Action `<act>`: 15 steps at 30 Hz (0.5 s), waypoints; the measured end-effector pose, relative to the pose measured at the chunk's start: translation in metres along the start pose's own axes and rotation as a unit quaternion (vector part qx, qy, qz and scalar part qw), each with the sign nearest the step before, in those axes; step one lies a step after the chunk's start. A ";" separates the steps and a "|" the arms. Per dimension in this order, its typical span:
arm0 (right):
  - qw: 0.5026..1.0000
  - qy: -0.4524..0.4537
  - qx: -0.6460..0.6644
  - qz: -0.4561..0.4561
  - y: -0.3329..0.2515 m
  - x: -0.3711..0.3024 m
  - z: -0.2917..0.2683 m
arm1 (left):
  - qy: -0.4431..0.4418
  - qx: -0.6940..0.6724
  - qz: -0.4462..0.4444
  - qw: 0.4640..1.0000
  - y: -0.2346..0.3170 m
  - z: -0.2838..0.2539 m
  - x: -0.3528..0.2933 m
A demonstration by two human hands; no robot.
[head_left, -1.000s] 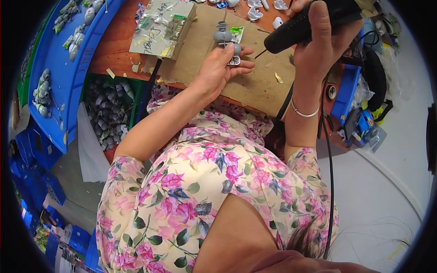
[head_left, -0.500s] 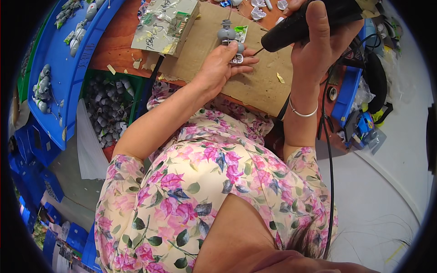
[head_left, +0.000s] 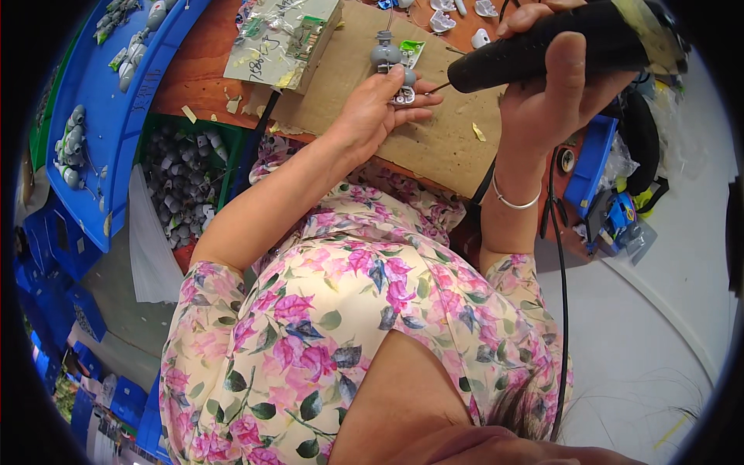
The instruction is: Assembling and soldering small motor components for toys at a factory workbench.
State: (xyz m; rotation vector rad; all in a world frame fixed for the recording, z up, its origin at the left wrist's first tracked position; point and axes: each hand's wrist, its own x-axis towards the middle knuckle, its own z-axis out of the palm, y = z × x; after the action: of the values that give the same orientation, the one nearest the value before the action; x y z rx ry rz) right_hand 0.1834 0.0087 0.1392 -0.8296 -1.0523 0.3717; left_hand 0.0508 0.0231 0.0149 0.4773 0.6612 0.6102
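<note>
Head view, left hand (head_left: 368, 108) pinching rounded grey plastic part (head_left: 385, 55), right hand (head_left: 542, 112) gripping black cylindrical tool (head_left: 523, 58), brown cardboard (head_left: 446, 147) beneath

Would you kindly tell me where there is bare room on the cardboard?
The widest bare patch of cardboard lies between the left hand and the right forearm, interrupted by a yellow scrap; a narrower one separates the pale box from the held gray part. Past the far edge, white shells crowd the tabletop.

Left hand (head_left: 372, 107) partly hides grey assembly (head_left: 385, 54); blue tray (head_left: 98, 89) cut off.
</note>
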 end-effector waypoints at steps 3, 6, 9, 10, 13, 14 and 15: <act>1.000 0.009 -0.002 -0.017 -0.002 -0.002 0.000 | 0.002 0.006 -0.003 1.000 0.001 0.003 -0.001; 1.000 0.011 -0.010 -0.027 -0.002 -0.003 -0.001 | 0.003 0.020 -0.004 1.000 0.003 0.004 -0.002; 1.000 -0.004 -0.013 -0.005 0.001 -0.003 -0.003 | 0.003 0.022 -0.003 1.000 0.002 0.003 -0.001; 1.000 -0.004 -0.010 -0.008 0.003 -0.004 -0.002 | 0.004 0.019 -0.004 1.000 0.002 0.003 -0.001; 1.000 -0.006 -0.003 -0.013 0.004 -0.005 -0.001 | 0.006 0.019 -0.005 1.000 0.002 0.003 0.000; 1.000 -0.007 0.000 -0.015 0.004 -0.005 0.000 | 0.006 0.018 -0.005 1.000 0.001 0.003 0.000; 1.000 -0.007 0.000 -0.015 0.003 -0.005 0.000 | 0.006 0.016 -0.007 1.000 0.001 0.003 0.000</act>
State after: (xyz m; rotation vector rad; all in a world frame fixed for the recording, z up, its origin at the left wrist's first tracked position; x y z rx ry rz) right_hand 0.1812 0.0078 0.1342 -0.8114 -1.0767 0.3537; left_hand 0.0523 0.0233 0.0177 0.4986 0.6860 0.5912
